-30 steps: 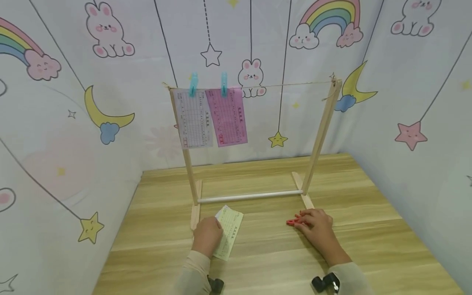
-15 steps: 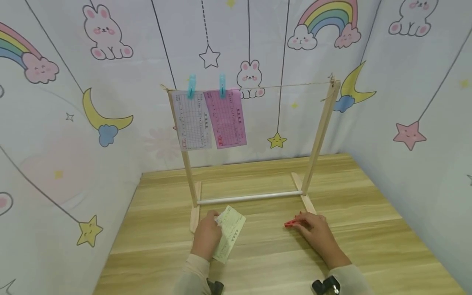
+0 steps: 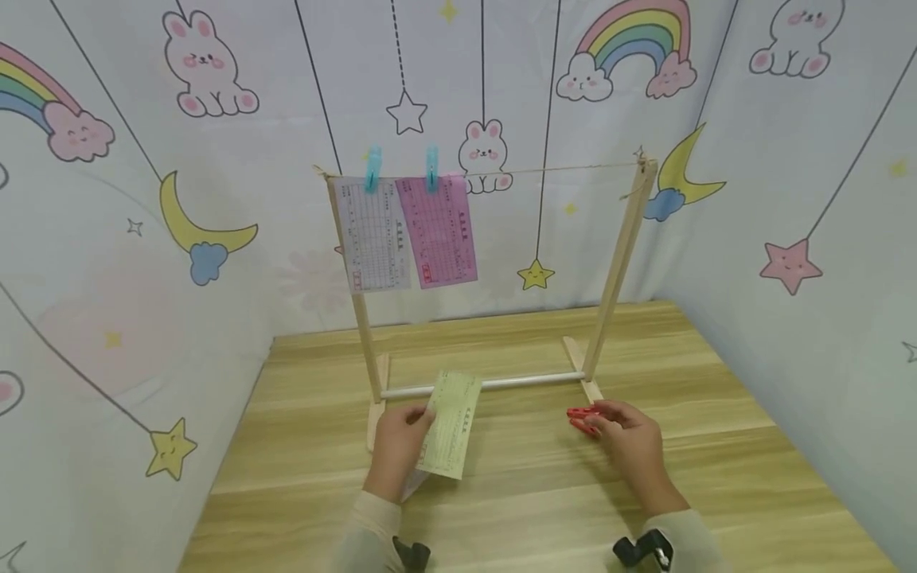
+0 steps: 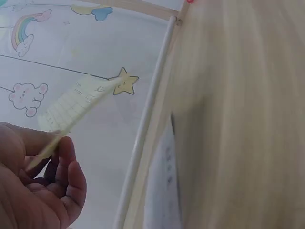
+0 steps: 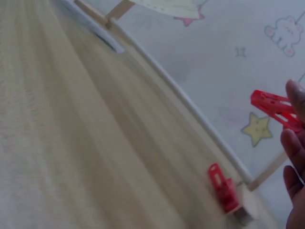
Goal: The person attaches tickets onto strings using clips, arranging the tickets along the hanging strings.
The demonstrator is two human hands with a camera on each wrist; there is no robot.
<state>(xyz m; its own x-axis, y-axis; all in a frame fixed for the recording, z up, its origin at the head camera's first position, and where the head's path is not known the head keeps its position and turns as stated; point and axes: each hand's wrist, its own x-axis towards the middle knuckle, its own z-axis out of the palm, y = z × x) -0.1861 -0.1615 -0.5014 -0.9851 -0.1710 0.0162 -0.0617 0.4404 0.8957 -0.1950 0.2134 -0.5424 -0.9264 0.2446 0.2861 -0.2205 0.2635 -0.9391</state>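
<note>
My left hand [image 3: 397,447] pinches a pale yellow-green printed slip [image 3: 454,430] between thumb and fingers, raised off the table in front of the rack's white rod. A whitish slip [image 4: 162,191] is below it, close to the tabletop, mostly covered by the yellow slip in the head view. On the right, my right hand [image 3: 634,446] pinches a red clothespin [image 5: 274,107] by its end. A second red clothespin [image 5: 224,188] lies on the table beside the rack's wooden foot. Two light-blue clothespins, the left one [image 3: 373,171] and the right one [image 3: 432,169], grip papers on the string.
The wooden rack has a left post [image 3: 365,342], a right post [image 3: 622,270], a white bottom rod [image 3: 530,383] and a string [image 3: 552,169] on top. A white form [image 3: 376,239] and a pink form [image 3: 440,239] hang at its left. Patterned cloth walls surround the table.
My left hand has lifted the yellow-green slip upward, away from the whitish slip underneath. My right hand has raised a red clothespin slightly and moved a little right.
</note>
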